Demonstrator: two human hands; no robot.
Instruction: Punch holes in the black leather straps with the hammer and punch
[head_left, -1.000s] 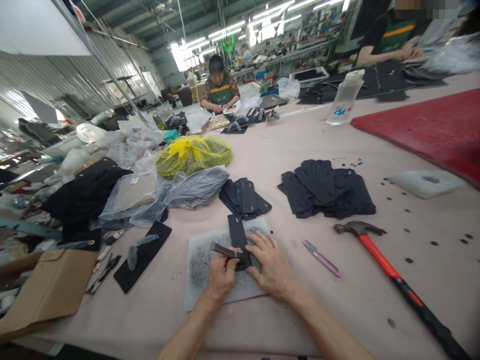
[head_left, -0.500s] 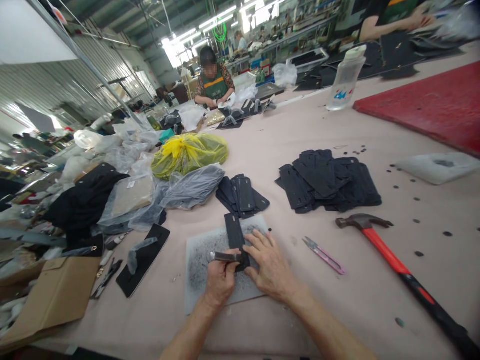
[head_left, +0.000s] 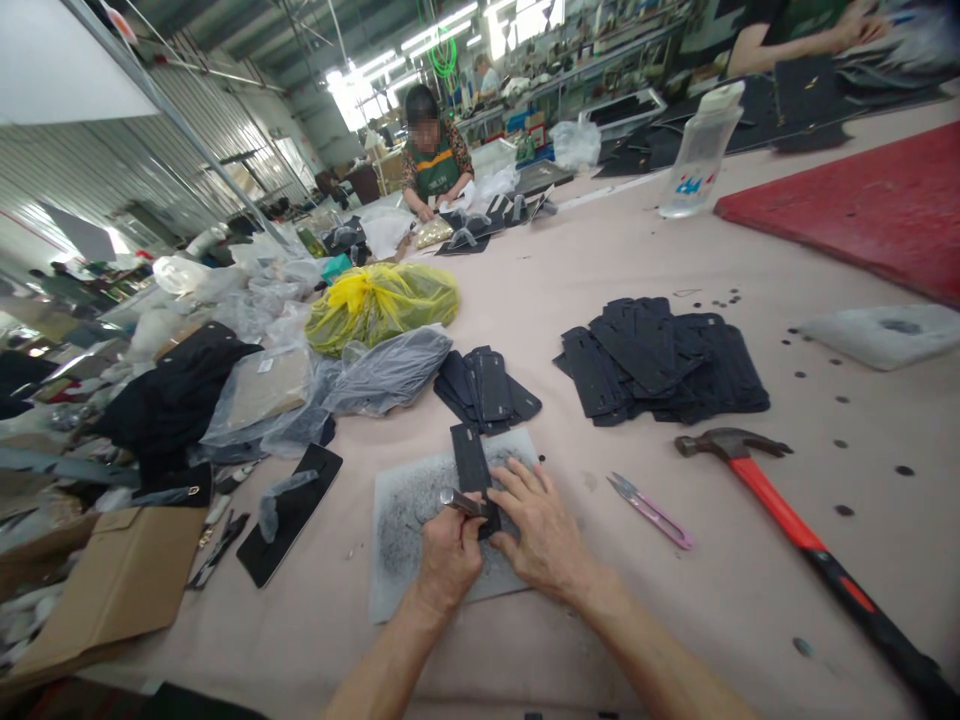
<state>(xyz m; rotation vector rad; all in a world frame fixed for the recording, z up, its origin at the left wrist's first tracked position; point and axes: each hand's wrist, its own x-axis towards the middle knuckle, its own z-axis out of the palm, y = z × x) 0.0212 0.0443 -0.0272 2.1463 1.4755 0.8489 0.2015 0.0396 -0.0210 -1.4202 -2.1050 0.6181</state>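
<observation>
My left hand (head_left: pixel 450 555) is closed round a metal hole punch (head_left: pixel 459 501), held slanted over the lower part of a dark fabric strip (head_left: pixel 470 460). The punch's lower tip is hidden by my fingers and the strip. Flat with fingers stretched, my right hand (head_left: pixel 546 538) presses on the strip's right edge. Strip and hands are over a pale, black-speckled board (head_left: pixel 397 535). Just beyond it lies a small stack of similar dark strips (head_left: pixel 491 388). A larger pile of strips (head_left: pixel 660 360) sits farther right.
To the right lie pink thread snips (head_left: pixel 651 512) and a claw hammer (head_left: pixel 802 535) with a red-black handle. A plastic bottle (head_left: pixel 701 150) stands near a red board (head_left: pixel 862 205). Plastic bags, including a yellow bag (head_left: pixel 382 305), crowd the left. A co-worker (head_left: pixel 436 165) sits across the table.
My left hand has shifted slightly right, and the punch's top end has swung up and toward the right. My right hand stays on the strip.
</observation>
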